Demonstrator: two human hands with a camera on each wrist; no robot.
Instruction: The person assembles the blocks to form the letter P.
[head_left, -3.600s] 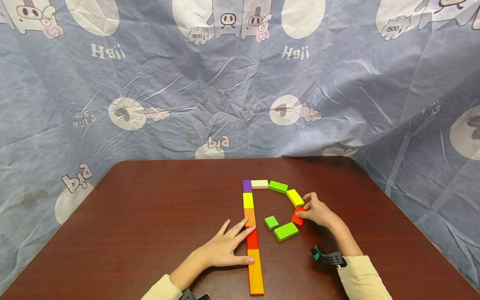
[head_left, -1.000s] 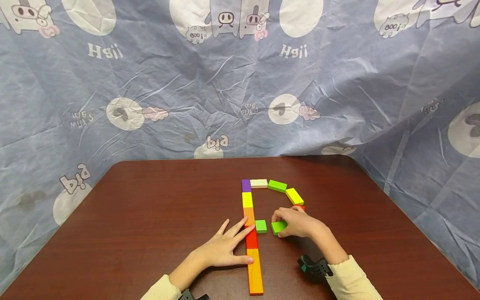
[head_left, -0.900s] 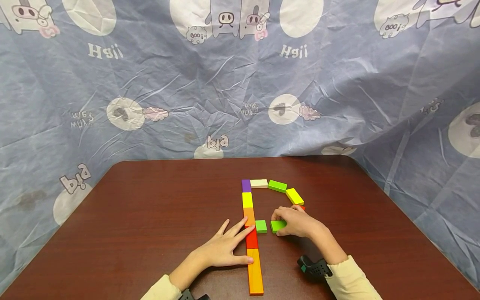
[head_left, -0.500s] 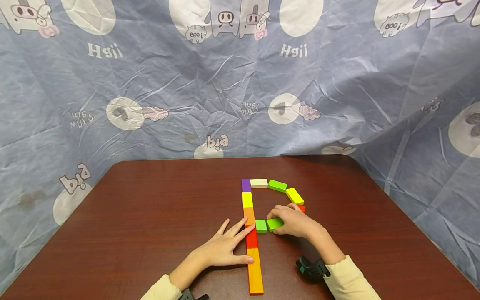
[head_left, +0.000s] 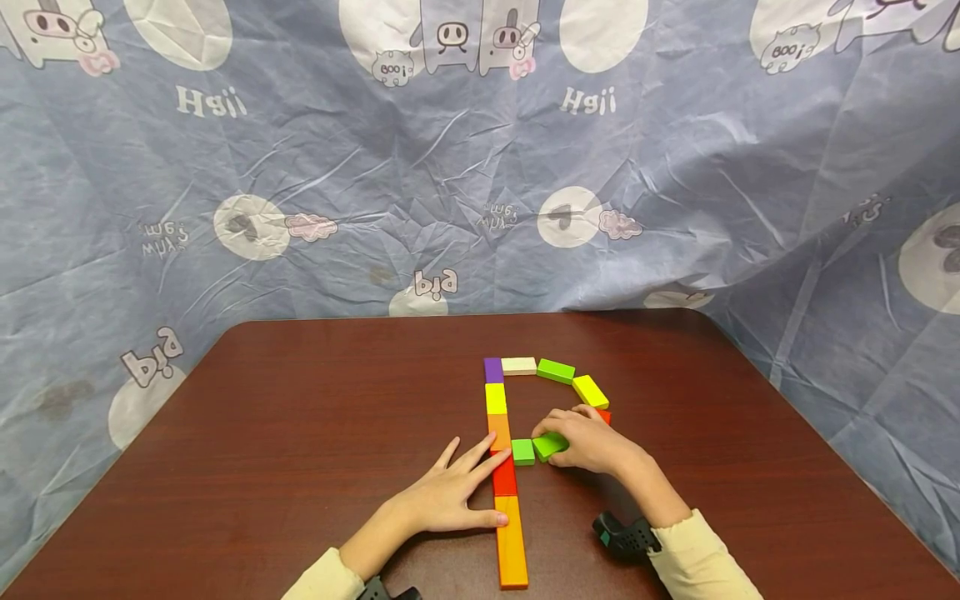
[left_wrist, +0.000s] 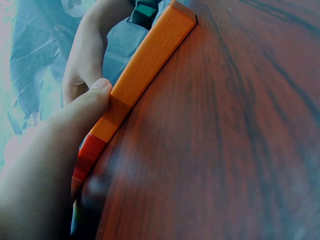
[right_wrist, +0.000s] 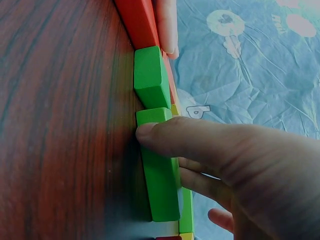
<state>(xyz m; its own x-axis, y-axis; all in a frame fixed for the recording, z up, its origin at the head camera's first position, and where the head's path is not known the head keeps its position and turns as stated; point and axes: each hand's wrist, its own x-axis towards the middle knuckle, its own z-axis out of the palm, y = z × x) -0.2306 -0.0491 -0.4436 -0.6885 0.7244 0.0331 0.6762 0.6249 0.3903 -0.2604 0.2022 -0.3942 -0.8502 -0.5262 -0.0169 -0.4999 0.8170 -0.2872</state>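
Observation:
My right hand pinches a green rectangular block between thumb and fingers, flat on the table. Its left end is right at a small green block, which sits against the column of blocks. Fingers spread, my left hand rests on that column, touching the orange block, the red block and the long orange block. Above them in line are a yellow block and a purple block. Another red block is mostly hidden behind my right hand.
From the column's top, a cream block, a green block and a yellow block curve right and down. All lie on a dark reddish wooden table, with a printed grey-blue cloth hanging behind it.
The right hand has left the red block on the curve. The small green block now sits against the column, and the held green block has slid left toward it. The left hand stays put.

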